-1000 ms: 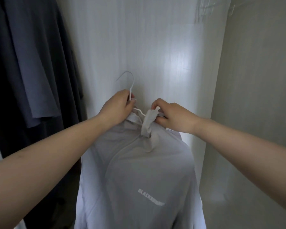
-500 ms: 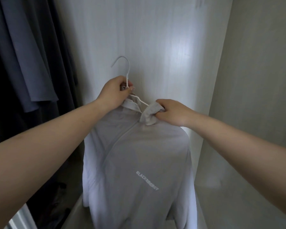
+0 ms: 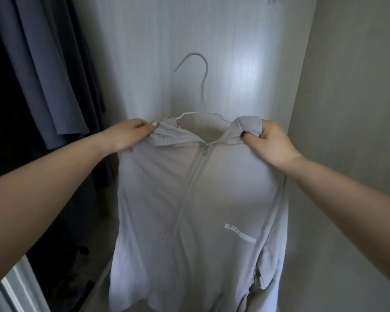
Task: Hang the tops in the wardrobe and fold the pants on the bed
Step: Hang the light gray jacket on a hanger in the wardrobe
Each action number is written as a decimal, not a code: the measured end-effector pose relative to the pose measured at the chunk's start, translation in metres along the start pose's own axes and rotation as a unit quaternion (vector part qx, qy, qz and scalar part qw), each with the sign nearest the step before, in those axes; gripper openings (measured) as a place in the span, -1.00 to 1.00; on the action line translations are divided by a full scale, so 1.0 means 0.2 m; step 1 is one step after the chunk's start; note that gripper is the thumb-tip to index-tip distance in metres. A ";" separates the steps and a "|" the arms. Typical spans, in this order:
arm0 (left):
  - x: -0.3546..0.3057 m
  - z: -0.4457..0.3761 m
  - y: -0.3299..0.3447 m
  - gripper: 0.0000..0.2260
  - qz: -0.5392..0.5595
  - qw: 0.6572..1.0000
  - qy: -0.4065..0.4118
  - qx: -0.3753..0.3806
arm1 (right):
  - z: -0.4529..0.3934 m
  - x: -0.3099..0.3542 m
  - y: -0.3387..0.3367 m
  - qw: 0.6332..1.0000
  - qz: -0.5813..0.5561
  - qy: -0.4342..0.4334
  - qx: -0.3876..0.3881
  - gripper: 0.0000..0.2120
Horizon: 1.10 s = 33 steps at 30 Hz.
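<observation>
A light grey zip-up jacket (image 3: pixel 203 210) with white lettering on its chest hangs on a white wire hanger (image 3: pixel 202 93) in front of me, inside the wardrobe. The hanger's hook stands free above the collar, against the pale back panel. My left hand (image 3: pixel 131 135) pinches the left side of the collar. My right hand (image 3: pixel 271 143) grips the bunched right side of the collar. The two hands hold the shoulders spread apart. The zip is closed up to the neck.
Dark grey and black garments (image 3: pixel 43 75) hang at the left of the wardrobe. The pale back panel (image 3: pixel 234 41) and a side wall (image 3: pixel 347 131) enclose the space. A white door edge (image 3: pixel 14 287) shows at lower left.
My left hand has let go of the hanger's neck and moved out to the left collar. My right hand has shifted right, and the jacket now faces me spread out.
</observation>
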<state>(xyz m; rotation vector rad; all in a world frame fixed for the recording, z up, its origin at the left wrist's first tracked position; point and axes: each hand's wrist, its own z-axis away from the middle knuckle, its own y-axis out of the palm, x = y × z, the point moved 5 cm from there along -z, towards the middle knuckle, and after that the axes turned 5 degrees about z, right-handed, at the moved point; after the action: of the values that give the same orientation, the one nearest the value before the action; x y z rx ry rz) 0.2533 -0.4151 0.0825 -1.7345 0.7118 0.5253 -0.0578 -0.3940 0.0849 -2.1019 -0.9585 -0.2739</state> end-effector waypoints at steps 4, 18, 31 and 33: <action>0.11 0.04 0.01 -0.32 0.033 0.981 -0.113 0.151 | 0.01 -0.06 -0.03 1.000 -0.018 0.003 0.017 -0.69; 0.02 0.01 -0.09 -0.79 0.101 0.977 0.156 -0.107 | 0.07 -0.10 0.06 0.956 0.210 -0.143 0.149 -0.87; -0.02 0.01 0.00 -0.77 -0.086 0.967 0.227 -0.078 | 0.05 -0.06 -0.03 0.997 -0.026 -0.054 0.046 -0.79; -0.03 0.01 0.02 -0.81 -0.080 0.967 0.222 -0.099 | 0.05 -0.07 -0.03 0.997 -0.033 -0.049 0.046 -0.78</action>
<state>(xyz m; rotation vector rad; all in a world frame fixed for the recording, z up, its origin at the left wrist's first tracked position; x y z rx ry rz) 0.2458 -0.4135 0.0839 -2.1079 0.8405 0.0931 -0.0728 -0.3913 0.0758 -2.0179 -1.0788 -0.1569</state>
